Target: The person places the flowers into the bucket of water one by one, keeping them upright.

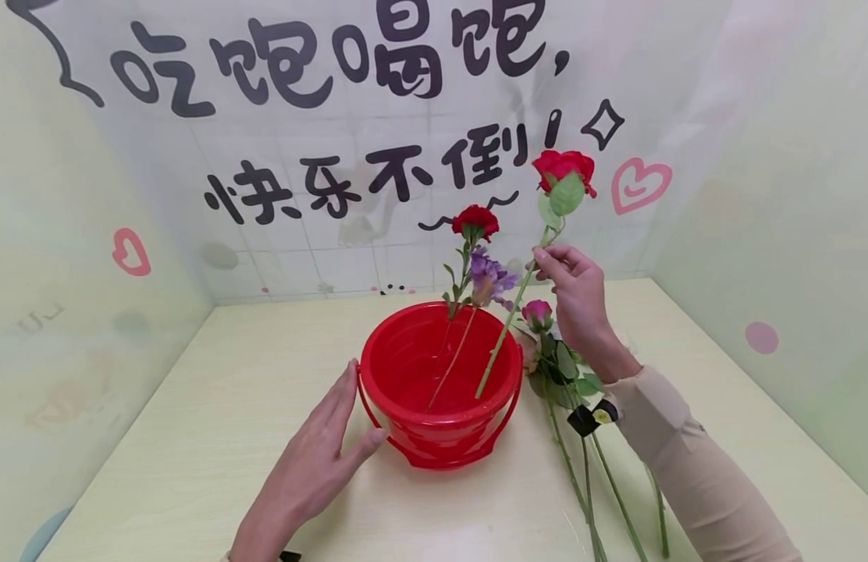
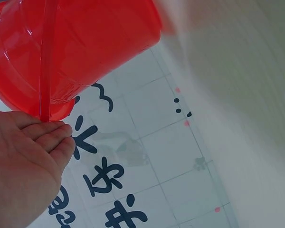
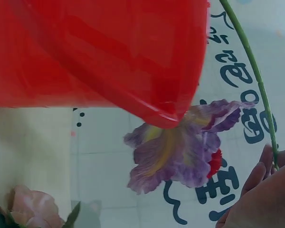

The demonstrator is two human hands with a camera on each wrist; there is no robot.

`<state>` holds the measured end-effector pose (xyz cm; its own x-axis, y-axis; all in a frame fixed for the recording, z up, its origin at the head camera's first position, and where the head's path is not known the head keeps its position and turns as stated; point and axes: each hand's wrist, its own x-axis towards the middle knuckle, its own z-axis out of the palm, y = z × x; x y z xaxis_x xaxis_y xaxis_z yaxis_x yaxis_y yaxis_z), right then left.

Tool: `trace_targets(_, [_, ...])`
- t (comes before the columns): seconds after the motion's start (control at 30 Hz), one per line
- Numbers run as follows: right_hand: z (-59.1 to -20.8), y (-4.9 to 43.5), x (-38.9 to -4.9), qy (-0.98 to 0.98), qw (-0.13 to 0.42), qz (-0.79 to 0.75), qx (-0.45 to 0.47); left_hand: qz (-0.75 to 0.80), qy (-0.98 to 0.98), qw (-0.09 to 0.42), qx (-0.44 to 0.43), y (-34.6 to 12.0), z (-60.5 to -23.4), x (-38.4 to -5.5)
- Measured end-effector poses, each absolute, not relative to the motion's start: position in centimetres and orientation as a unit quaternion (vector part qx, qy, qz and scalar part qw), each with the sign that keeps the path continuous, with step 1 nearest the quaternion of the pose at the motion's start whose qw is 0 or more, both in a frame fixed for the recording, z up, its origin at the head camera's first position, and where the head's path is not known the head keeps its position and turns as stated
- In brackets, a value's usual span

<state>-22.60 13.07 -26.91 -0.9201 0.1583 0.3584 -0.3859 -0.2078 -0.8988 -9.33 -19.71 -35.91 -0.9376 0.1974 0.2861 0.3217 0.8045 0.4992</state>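
Beige right sleeve (image 1: 711,480), matching cuff (image 1: 655,398); black wrist piece (image 1: 582,421), round yellow mark (image 1: 603,416).

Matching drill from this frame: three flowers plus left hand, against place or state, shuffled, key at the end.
1. Red rose
2. Purple flower
3. Left hand
4. Pink bud

A. At the left side of the bucket, fingers extended
B. Right of the bucket, head view
C. Stem pinched by the right hand
D. Stands in the bucket, not held

Pairs: 1-C, 2-D, 3-A, 4-B

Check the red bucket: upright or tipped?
Upright: in the head view, the red bucket stands on the table with its round mouth facing up.
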Motion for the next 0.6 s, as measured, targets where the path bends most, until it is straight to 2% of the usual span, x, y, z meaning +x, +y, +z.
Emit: trace_targets(0.6, [-31.2,11.6,-21.8,-0.618,0.153,0.765,0.097,-0.281,-0.945,0.106,-0.133,-19.6,-35.9,-9.3])
